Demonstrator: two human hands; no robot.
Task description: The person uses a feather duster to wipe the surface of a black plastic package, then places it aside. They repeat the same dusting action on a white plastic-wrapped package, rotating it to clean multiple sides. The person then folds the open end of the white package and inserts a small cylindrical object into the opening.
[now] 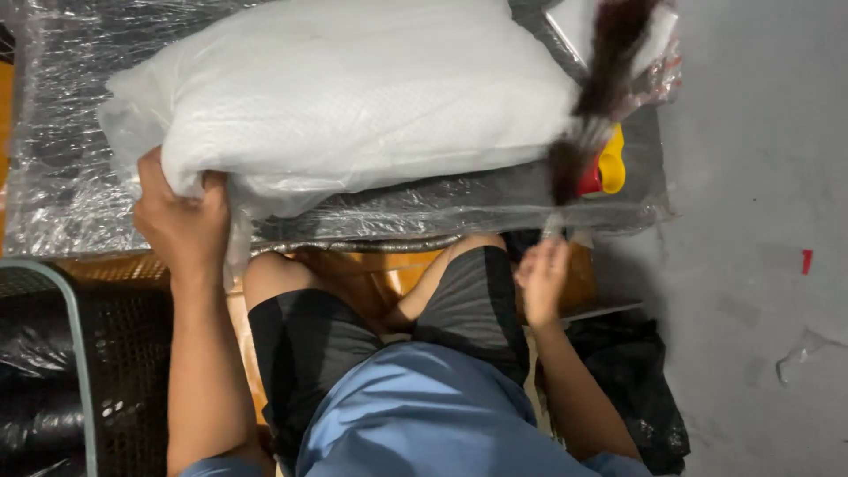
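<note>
A big white pillow wrapped in thin clear film lies on a clear plastic sheet spread in front of my knees. My left hand grips the pillow's near left corner, with fingers curled under the film. My right hand is at the sheet's near right edge, with fingertips pinched on a bit of the clear plastic. My legs in dark shorts sit between the two hands.
A yellow and red plastic object lies on the sheet by the pillow's right end. A blurred dark tuft hangs across it. A metal-framed black mesh item is at left, a black bag at right, and grey floor beyond.
</note>
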